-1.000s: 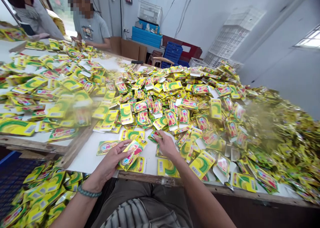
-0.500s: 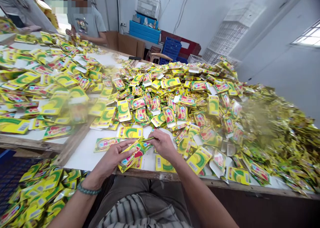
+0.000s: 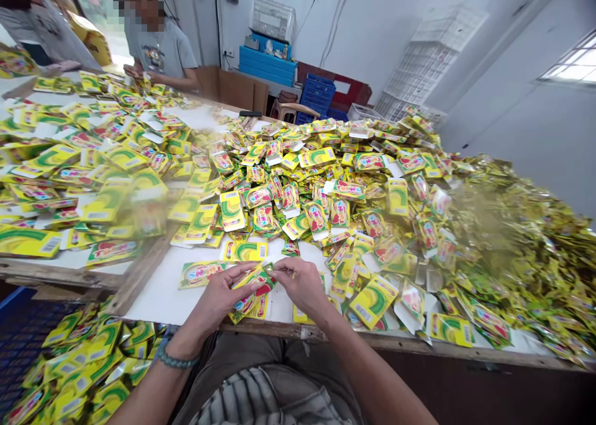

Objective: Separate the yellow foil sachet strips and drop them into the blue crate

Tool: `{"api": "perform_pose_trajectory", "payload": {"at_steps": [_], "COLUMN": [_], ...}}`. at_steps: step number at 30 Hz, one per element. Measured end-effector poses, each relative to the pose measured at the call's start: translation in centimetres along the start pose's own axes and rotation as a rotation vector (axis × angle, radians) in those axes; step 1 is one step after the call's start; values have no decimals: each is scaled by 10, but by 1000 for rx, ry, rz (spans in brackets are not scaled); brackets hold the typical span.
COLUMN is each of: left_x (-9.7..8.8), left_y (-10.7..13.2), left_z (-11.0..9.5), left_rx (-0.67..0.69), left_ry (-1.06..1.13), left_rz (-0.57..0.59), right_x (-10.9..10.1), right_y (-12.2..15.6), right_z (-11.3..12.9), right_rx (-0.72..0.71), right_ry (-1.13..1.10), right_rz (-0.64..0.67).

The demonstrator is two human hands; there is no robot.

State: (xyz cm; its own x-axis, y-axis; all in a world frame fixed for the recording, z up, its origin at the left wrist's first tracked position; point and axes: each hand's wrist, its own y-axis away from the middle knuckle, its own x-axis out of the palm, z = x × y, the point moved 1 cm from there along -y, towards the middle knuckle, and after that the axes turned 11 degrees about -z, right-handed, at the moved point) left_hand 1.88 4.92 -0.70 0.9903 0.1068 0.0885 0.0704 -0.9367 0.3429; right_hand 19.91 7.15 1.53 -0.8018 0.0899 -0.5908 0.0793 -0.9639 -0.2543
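The left hand (image 3: 226, 295) is clamped on one yellow box (image 3: 246, 301), which lies under its thumb at the near table edge, while the right hand (image 3: 302, 285) has its fingertips together at the box's far right end, their grip unclear. Colourful lettering on it is unreadable; one barcoded box (image 3: 244, 251) lies just beyond, one lettered box (image 3: 201, 275) left.

Cartons (image 3: 242, 307) — glossy card, table edge (image 3: 382, 343) — rough wood
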Motion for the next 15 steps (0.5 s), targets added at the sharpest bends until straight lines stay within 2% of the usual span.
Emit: {"api": "perform_pose_trajectory", "payload": {"at_steps": [3,5,9,13,15], "left_x": [3,5,5,6,5], "left_y": [1,1,-1,4,6], "left_z": [1,4,6,10,13], "left_rx": [39,11,-47,-33,-68], "left_ry": [-39,-8,77,81,63], "left_rz": [12,54,86,100,125], "right_x": [-2,-4,-8,2,11], "right_y": [2,4,8,16,20], "right_z": [3,6,13,16,15], "right_rx": [-13,-20,73,83,145], "right_ry": [9,4,-106,-141,-189], "right_rz": [11,54,60,155,207]}}
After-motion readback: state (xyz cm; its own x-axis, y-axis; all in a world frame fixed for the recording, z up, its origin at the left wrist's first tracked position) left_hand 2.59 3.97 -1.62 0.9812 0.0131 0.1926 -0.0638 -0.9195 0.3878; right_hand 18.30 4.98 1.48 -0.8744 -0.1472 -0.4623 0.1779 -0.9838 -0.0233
